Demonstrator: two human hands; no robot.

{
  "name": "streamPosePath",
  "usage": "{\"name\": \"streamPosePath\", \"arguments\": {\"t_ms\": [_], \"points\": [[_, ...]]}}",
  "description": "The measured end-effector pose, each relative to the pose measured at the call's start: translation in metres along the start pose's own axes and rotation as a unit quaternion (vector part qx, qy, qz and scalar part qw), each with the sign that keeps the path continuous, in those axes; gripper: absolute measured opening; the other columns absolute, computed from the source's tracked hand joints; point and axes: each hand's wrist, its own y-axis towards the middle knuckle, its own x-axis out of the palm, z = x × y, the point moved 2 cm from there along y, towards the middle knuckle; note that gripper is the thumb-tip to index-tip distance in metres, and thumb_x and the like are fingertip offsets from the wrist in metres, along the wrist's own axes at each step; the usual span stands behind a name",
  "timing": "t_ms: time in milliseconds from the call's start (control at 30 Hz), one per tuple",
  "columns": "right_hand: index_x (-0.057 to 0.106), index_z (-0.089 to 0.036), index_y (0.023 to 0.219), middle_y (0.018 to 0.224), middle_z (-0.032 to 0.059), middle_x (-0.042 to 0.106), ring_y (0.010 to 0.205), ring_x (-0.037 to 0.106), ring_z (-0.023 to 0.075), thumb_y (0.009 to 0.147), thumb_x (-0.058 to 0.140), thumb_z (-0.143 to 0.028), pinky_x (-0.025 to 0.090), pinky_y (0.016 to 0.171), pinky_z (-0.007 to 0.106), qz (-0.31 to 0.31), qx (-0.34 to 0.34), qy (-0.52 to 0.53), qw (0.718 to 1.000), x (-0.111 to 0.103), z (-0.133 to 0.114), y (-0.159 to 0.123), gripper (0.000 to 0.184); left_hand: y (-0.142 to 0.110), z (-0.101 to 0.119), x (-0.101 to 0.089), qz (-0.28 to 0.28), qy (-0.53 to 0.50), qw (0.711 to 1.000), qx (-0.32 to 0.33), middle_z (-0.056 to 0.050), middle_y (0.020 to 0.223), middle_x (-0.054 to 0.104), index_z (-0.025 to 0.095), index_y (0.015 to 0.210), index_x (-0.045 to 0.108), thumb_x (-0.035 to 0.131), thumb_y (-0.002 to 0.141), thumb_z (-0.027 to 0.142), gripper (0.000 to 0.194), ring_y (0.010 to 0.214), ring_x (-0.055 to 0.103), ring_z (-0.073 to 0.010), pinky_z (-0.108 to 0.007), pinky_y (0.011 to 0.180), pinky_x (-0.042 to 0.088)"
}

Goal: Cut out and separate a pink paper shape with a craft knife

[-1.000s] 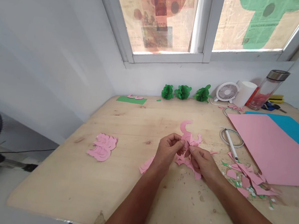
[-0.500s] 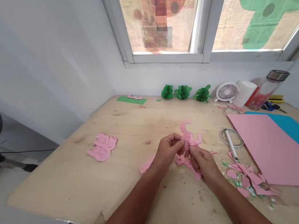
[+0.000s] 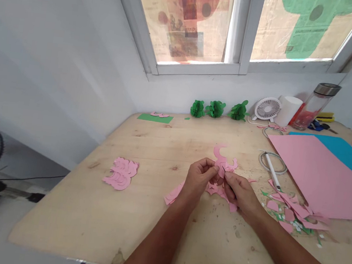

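Both hands meet over the middle of the table, pinching a curvy pink paper cutout between thumbs and fingers. My left hand grips its left side, fingers curled. On the right edge, my right hand is closed with thumb and forefinger pressed together. A dark slit or line shows on the cutout between the fingertips. Under the hands lie more pink paper pieces, partly hidden, and a pink strip pokes out by my left wrist. Further left rests a stack of scalloped pink cutouts.
Pink and green scraps lie right of my hands, beside a white pen-like tool. Pink sheets and blue paper cover the right side. Along the wall stand green paper figures, a small fan and a bottle.
The cutout has shifted slightly and tilted in my fingers, so more of its face shows between the fingertips. My hands stay nearly in place; everything else looks the same.
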Motion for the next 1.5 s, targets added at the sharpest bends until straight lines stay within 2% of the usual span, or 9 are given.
{"name": "streamPosePath", "arguments": {"t_ms": [167,833,1500], "points": [[0.054,-0.015,0.069,0.041,-0.0088,0.029,0.036,0.021,0.0055,0.079,0.048,-0.052,0.012,0.035,0.019,-0.004,0.006,0.002,1.0,0.0001,-0.0013,-0.0006,0.039,-0.001,0.0012,-0.0018,0.003,0.001,1.0,0.001,0.001,0.052,0.054,0.015,0.066,0.053,0.063,0.066,0.028,0.016,0.049,0.048,-0.0092,-0.024,0.052,0.038],[0.054,-0.016,0.067,0.04,-0.0085,0.028,0.036,0.022,0.0062,0.077,0.048,-0.054,0.014,0.036,0.02,0.009,0.028,-0.045,0.999,0.0011,-0.0038,-0.0004,0.04,-0.0034,0.0043,-0.002,0.005,0.001,1.0,0.01,0.0,0.055,0.055,0.015,0.067,0.054,0.063,0.067,0.029,0.017,0.05,0.048,-0.0088,-0.023,0.052,0.04],[0.055,-0.015,0.068,0.04,-0.0084,0.028,0.037,0.022,0.0062,0.078,0.048,-0.053,0.013,0.037,0.02,0.008,0.026,-0.04,0.999,0.0006,-0.0004,0.0011,0.04,-0.003,0.0033,-0.0013,-0.004,-0.006,1.0,0.009,0.0,0.056,0.054,0.015,0.067,0.054,0.063,0.066,0.028,0.016,0.05,0.047,-0.0086,-0.023,0.051,0.039]]}}
